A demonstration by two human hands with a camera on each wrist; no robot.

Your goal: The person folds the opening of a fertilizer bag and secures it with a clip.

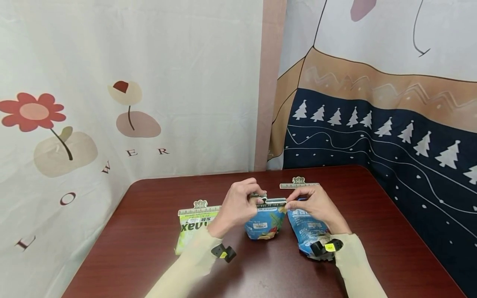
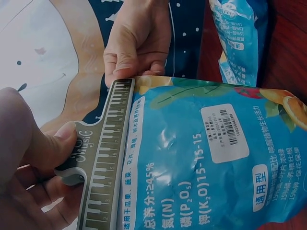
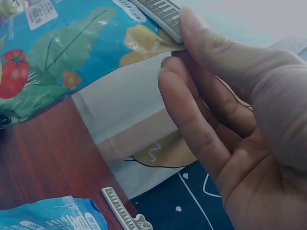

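A blue fertilizer bag with fruit pictures is held up over the table between both hands. Along its top edge runs a piano-key bag clip with "Music" on its handle. My left hand pinches that handle, thumb on the lettered face and fingers behind. At the clip's far end, my right hand pinches the bag's top corner between thumb and fingers. The right wrist view shows the thumb against the clip's end, with the other fingers loosely bent below.
Left on the brown table lies a green bag with a similar clip on its top. A second blue bag lies under the right forearm. Behind it is a loose clip. Printed curtains border the table's back.
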